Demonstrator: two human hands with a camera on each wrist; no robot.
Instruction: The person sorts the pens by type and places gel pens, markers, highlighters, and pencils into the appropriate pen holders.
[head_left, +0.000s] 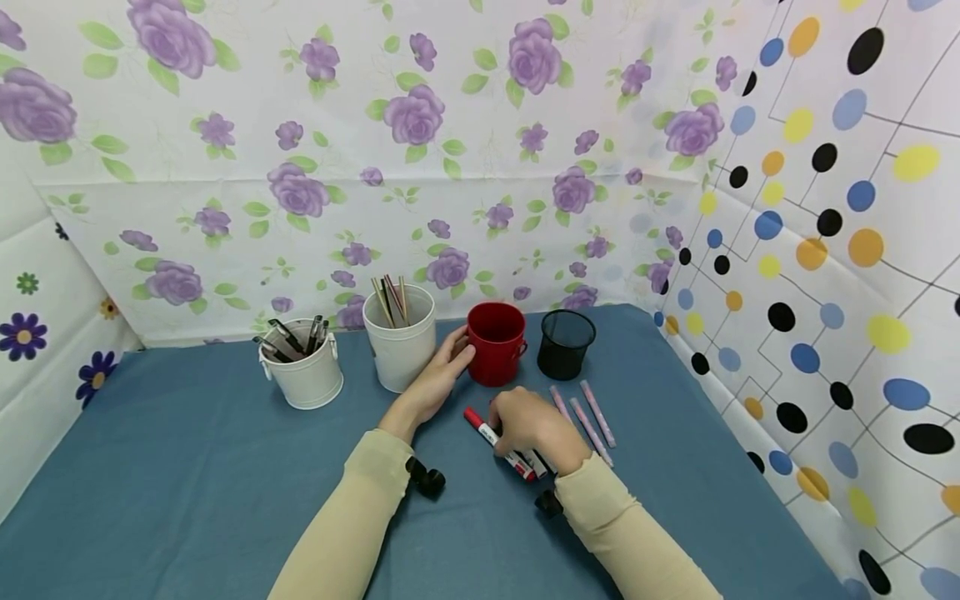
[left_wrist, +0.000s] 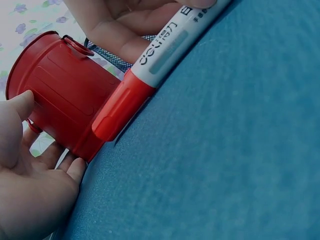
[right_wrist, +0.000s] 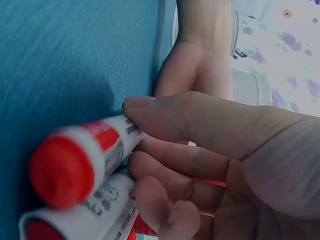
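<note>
My left hand (head_left: 437, 379) holds the left side of a small red bucket (head_left: 497, 346), thumb on its wall and fingers around the lower side. The bucket stands upright with its handle loop on the right. My right hand (head_left: 536, 425) pinches a whiteboard marker (left_wrist: 165, 50) with a white barrel and red cap, between thumb and fingers. This marker lies slanted, close over the cloth, cap end toward the bucket. Beside it, partly under the right hand, lies another white marker (right_wrist: 80, 220); the hand hides part of it.
A black mesh cup (head_left: 566, 350) stands right of the bucket, with several pink pens (head_left: 592, 429) in front. To the left are a white bucket (head_left: 405, 354) holding thin sticks and a shorter white bucket (head_left: 307, 383) with dark pens. Blue cloth (head_left: 187, 467) covers the table; patterned sheets stand behind.
</note>
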